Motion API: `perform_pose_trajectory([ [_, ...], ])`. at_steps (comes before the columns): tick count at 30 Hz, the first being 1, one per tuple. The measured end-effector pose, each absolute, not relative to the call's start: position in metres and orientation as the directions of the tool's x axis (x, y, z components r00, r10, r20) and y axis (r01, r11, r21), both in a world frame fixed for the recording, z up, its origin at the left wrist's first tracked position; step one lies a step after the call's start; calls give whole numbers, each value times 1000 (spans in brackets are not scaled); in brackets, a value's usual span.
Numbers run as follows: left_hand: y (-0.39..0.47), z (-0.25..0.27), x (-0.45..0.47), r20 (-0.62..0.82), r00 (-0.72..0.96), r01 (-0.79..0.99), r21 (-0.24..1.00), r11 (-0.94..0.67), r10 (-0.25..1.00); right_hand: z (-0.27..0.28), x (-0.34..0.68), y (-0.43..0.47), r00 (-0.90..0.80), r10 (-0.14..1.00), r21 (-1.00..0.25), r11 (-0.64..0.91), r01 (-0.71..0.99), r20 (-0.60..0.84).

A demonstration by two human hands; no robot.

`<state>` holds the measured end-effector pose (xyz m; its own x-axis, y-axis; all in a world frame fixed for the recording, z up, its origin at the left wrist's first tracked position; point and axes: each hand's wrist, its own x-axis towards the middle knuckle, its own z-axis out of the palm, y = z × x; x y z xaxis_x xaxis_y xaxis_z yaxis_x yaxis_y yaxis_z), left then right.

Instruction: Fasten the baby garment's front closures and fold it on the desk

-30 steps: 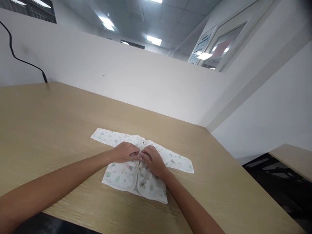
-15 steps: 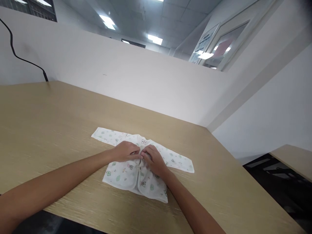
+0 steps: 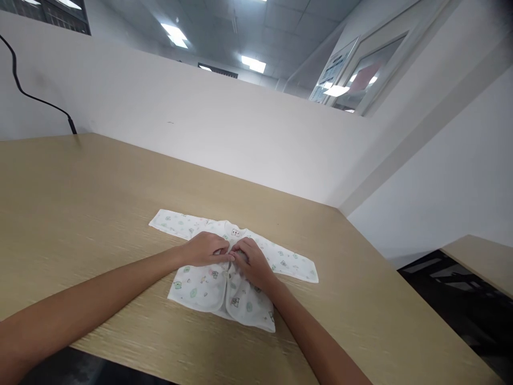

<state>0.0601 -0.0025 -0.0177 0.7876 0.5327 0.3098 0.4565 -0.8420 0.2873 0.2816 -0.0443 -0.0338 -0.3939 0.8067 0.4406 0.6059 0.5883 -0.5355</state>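
A small white baby jacket (image 3: 200, 289) with green and brown printed figures lies spread on the table, its sleeves stretched out to both sides. Its neckline points away from me, and the front edges part near the hem. My left hand (image 3: 206, 249) is closed on the left front edge at mid-chest. Against it, my right hand (image 3: 251, 262) pinches the right front edge, and the fingertips of both hands meet at the centre opening. The fingers cover whatever fastening may be between them.
The wooden table (image 3: 100, 214) ends at a white partition (image 3: 224, 123) at the back. A black cable (image 3: 40, 99) hangs down the partition at the left. On the right, beyond the table edge, stands another wooden surface (image 3: 481, 259) with a dark space under it.
Almost nothing differs. Both hands stay at the same spot on the jacket's front, and the whole view has shifted very slightly.
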Motion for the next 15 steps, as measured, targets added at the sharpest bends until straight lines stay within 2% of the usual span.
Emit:
perform_pose_trajectory([
  [15,-4,-16,61,313,796,457,250,-853,518,-33,281,-46,-381,807,-526,585,617,451],
])
